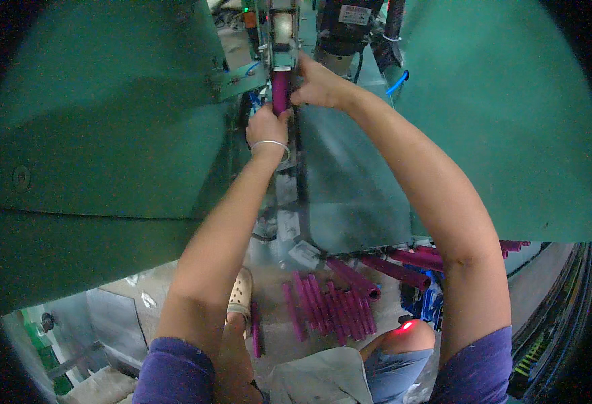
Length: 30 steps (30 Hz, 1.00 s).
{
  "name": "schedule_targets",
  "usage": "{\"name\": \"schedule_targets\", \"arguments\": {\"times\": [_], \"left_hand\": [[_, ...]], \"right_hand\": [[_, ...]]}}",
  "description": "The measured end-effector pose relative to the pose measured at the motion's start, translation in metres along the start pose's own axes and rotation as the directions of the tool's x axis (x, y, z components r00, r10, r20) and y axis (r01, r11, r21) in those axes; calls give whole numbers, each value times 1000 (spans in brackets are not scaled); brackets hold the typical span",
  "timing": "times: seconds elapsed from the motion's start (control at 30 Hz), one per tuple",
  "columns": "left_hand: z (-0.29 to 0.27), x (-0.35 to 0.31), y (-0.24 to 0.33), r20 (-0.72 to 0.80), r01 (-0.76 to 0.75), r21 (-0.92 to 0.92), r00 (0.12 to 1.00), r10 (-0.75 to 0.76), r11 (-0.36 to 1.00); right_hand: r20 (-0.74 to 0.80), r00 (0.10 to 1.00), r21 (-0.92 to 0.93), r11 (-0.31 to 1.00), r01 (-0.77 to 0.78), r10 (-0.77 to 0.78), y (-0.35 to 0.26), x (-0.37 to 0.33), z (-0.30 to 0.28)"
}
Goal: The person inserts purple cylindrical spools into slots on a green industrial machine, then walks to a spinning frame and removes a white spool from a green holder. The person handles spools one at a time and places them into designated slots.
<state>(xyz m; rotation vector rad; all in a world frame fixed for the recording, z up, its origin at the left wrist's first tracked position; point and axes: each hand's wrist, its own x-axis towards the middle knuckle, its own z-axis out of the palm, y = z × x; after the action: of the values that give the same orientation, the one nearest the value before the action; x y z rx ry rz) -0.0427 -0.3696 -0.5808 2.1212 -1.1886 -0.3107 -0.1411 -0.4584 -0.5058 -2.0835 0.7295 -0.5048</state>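
Note:
A purple tube (280, 91) stands lengthwise under the metal head of a machine (282, 47), its far end hidden by that head. My left hand (267, 126), with a pale bangle at the wrist, is closed round the near end of the tube. From the right, my right hand (317, 84) curls against the tube just below the machine head. Its thumb lies along the tube's side, while the other fingertips are partly hidden by the machine.
Green machine panels (107, 135) flank both arms. A dark motor (350, 27) sits beyond my right hand, with a blue hose (398, 83) nearby. Below, several purple tubes (330, 310) lie on the floor, and thicker ones (404, 273) stick out under the panel. My knee (410, 337) is close by.

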Motion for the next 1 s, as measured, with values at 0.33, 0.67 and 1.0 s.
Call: {"name": "schedule_targets", "arguments": {"times": [0.33, 0.67, 1.0], "left_hand": [[5, 4, -7, -177, -123, -232, 981, 83, 965], [29, 4, 11, -288, 44, -65, 956, -61, 997], [32, 9, -6, -246, -68, -4, 967, 65, 998]], "right_hand": [[-196, 968, -59, 987, 151, -160, 1, 13, 5], [-365, 915, -89, 985, 148, -171, -13, 1, 12], [-408, 863, -177, 953, 246, -298, -3, 2, 15]]}}
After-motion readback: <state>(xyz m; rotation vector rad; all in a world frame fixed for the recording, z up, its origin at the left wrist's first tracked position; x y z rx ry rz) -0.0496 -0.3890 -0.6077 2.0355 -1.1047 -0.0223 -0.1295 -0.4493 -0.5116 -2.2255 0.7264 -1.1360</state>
